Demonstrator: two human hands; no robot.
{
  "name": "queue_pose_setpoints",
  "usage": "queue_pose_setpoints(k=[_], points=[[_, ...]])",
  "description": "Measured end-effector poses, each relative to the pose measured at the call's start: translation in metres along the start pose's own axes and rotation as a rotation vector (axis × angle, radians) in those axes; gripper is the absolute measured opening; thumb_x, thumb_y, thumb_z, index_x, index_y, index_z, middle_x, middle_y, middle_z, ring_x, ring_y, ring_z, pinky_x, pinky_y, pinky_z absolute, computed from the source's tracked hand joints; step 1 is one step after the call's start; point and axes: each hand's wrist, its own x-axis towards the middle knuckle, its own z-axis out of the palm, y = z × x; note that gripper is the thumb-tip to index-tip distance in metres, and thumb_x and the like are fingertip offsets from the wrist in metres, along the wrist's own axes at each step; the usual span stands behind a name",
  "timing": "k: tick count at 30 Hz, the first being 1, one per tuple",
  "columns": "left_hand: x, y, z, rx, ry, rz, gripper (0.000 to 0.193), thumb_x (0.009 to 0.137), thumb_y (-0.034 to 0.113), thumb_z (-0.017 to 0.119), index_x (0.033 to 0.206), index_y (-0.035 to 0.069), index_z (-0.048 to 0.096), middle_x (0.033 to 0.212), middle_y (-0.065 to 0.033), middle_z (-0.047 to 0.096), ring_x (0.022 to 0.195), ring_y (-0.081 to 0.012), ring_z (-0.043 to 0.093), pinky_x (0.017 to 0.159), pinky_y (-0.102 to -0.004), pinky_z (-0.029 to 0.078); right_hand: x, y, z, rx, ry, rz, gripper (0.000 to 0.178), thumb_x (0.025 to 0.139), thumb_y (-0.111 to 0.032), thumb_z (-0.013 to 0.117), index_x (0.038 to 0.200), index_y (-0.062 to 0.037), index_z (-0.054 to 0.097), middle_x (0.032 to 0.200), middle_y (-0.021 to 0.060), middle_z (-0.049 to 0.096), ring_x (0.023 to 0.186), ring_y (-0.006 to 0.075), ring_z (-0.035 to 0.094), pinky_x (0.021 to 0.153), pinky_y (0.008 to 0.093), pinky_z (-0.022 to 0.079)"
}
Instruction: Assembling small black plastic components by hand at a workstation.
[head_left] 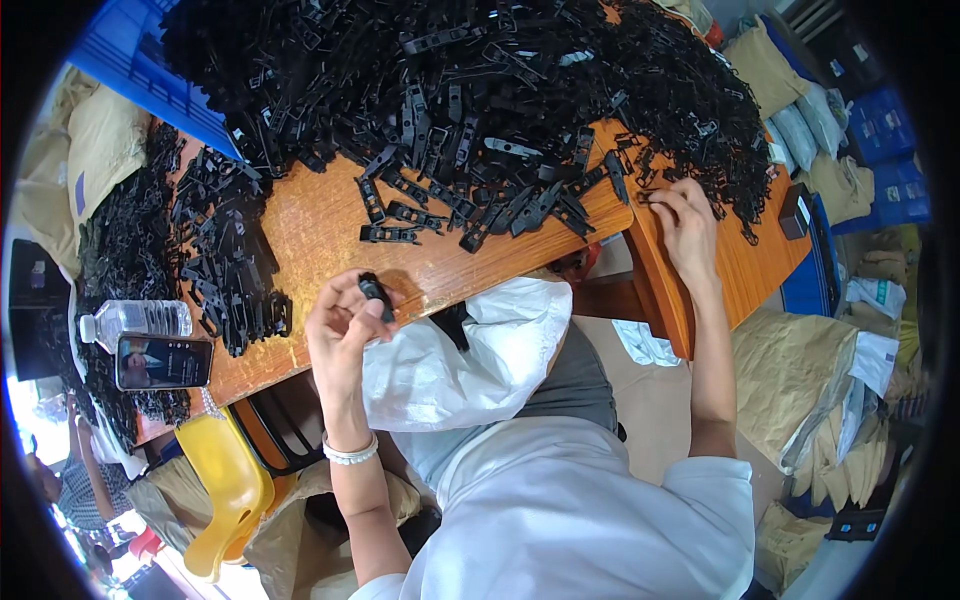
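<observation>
My left hand [345, 318] is closed around a small, elongated black plastic part [374, 292], above the near edge of the wooden table [320, 230]. Stretched out to the right, my right hand [688, 228] pinches at a small dark piece [648, 197] beside the right-hand heap of small black parts [720, 130]; the piece's kind is too small to make out. Across the far side spreads a big pile of long black plastic parts [450, 60], with several lying loose [410, 215] between my hands. A white woven sack [470, 370] lies over my lap below the table edge.
On the left are a clear plastic bottle [150, 318], a phone [163, 362] with a lit screen, and more black parts [235, 270]. A blue crate [150, 80] leans at the far left. A small black box [795, 212] sits at the right edge, near brown sacks [790, 380]. A yellow chair [225, 480] stands lower left.
</observation>
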Motion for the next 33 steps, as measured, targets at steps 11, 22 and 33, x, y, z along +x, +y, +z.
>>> queue_pose_setpoints(k=[11,22,33], points=[[-0.013,-0.006,0.052,-0.665,-0.514,-0.398,0.040,0.090,0.017,0.045,0.115,-0.014,0.041,0.085,-0.0227,0.059,0.059,-0.0244,0.062,0.050,-0.0283,0.051,-0.003,-0.145,-0.014,0.653,-0.064,-0.563,0.023,0.058,-0.001,0.067,0.081,-0.0075,0.067,0.086,0.0042,0.054,0.075,0.0185,0.053,0.060,0.0274,0.043],[-0.014,-0.007,0.048,-0.605,-0.546,-0.408,0.040,0.090,0.017,0.047,0.116,-0.012,0.040,0.086,-0.0199,0.060,0.059,-0.0234,0.062,0.053,-0.0282,0.052,0.003,-0.153,0.002,0.564,-0.134,-0.780,0.026,0.056,-0.008,0.068,0.081,-0.0063,0.064,0.090,0.0055,0.055,0.075,0.0210,0.053,0.060,0.0305,0.042],[0.022,-0.006,0.044,0.356,-0.064,0.223,0.010,0.081,0.002,0.054,0.089,-0.004,0.056,0.080,-0.0135,0.058,0.072,-0.0247,0.060,0.064,-0.0312,0.049,-0.010,-0.177,0.005,0.874,-0.158,-0.186,0.017,0.077,0.000,0.060,0.089,0.0113,0.055,0.102,0.0164,0.054,0.088,0.0251,0.055,0.075,0.0292,0.044]])
